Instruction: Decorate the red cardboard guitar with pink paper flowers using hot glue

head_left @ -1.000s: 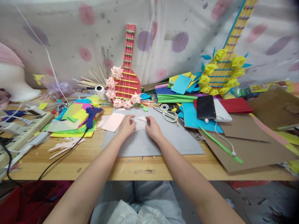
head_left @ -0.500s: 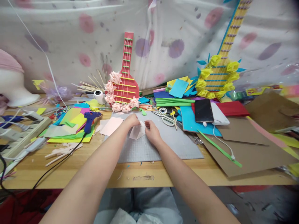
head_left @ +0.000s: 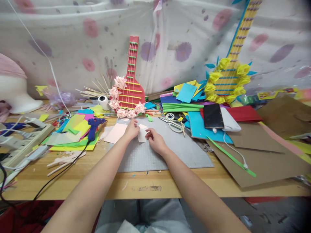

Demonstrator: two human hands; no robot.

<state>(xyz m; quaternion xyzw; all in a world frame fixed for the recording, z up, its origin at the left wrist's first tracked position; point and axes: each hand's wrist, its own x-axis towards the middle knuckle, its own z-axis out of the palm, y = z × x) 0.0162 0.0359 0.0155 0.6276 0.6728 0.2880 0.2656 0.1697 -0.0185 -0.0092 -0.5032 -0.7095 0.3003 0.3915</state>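
Observation:
A small pale pink piece of paper (head_left: 142, 135) is between my two hands, over the grey cutting mat (head_left: 165, 160). My left hand (head_left: 132, 130) is closed at the paper's left edge, with part of its grip hidden. My right hand (head_left: 155, 141) is at the right edge, its fingers loosely curled and apart. Left of my left hand lie more pale pink paper sheets (head_left: 115, 132). Behind the mat stands a red toy guitar (head_left: 132, 92) trimmed with pink paper flowers (head_left: 120, 82).
On the left are a blue glue gun (head_left: 92, 128), coloured sheets (head_left: 80, 145) and a power strip (head_left: 21, 145). Scissors (head_left: 177, 127), a phone (head_left: 213, 116) and brown cardboard (head_left: 252, 165) are on the right. A yellow-flowered guitar (head_left: 227, 77) stands at the back right.
My hands have moved slightly apart, the left one shifting left. The paper between them shows a narrower, more upright shape. The view has shifted a little.

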